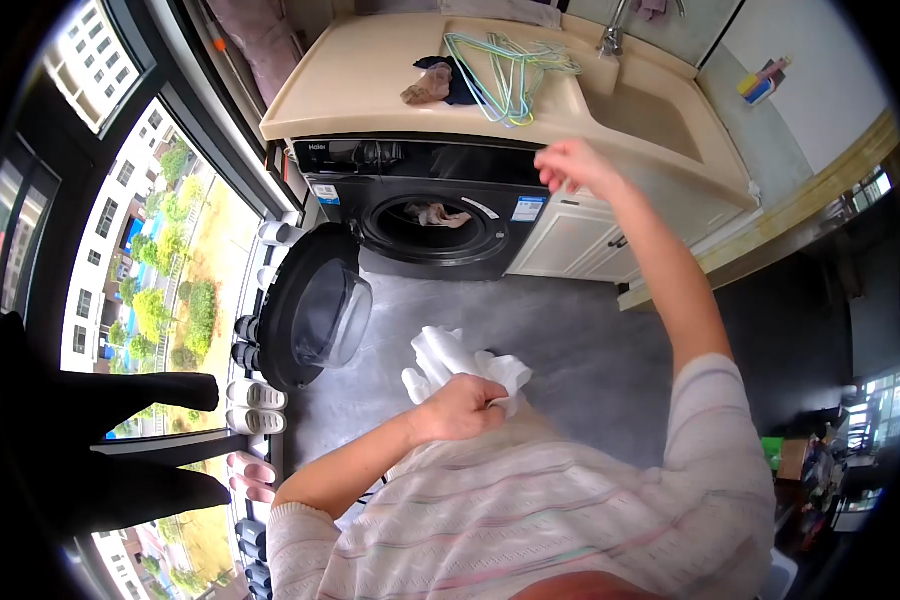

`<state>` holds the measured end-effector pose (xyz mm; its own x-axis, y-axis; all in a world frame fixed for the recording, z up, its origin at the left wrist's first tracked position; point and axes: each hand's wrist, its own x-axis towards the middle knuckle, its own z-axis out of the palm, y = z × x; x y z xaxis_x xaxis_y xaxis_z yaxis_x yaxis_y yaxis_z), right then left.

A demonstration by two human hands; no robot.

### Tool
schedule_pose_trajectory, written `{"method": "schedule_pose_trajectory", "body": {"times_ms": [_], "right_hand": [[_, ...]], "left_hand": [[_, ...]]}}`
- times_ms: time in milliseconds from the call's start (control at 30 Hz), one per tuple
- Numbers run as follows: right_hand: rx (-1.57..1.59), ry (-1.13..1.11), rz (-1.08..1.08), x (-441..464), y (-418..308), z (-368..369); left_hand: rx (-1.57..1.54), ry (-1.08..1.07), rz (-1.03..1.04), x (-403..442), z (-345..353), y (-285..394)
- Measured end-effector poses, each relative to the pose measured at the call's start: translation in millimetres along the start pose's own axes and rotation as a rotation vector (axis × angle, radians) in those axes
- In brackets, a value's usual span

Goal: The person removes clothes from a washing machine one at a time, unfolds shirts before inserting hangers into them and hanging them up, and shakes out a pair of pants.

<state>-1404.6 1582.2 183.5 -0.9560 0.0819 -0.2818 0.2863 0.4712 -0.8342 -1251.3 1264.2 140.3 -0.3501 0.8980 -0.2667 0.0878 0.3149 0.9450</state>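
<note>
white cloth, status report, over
Left hand gripping white cloth. Right hand raised near counter edge. Washer door open. Laundry visible inside washer.

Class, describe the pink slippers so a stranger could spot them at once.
Start at the window beside the open door of the washer. Along it runs a row of shoes. The slippers are the pink pair, between a white pair and dark ones.

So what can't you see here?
All in the head view:
Deep inside the washing machine: dark, behind the clothes.
Words on the label: too small.
Whole shape of the white cloth: bunched by the left hand.
Whether the right hand holds anything: curled fingers, blurry.
</note>
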Motion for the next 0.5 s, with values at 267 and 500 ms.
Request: {"method": "schedule_pose_trajectory", "body": {"times_ms": [267, 500], "right_hand": [[-0.763, 0.436, 0.131, 194.8, -35.3, -18.3], [-0.38, 0.487, 0.124, 208.0, -35.3, -30.0]], "left_hand": [[0.225, 0.199, -0.023, -2.8, -42.6, 4.9], [0.141, 0.339, -0.121, -11.8, -59.4, -7.2]]}}
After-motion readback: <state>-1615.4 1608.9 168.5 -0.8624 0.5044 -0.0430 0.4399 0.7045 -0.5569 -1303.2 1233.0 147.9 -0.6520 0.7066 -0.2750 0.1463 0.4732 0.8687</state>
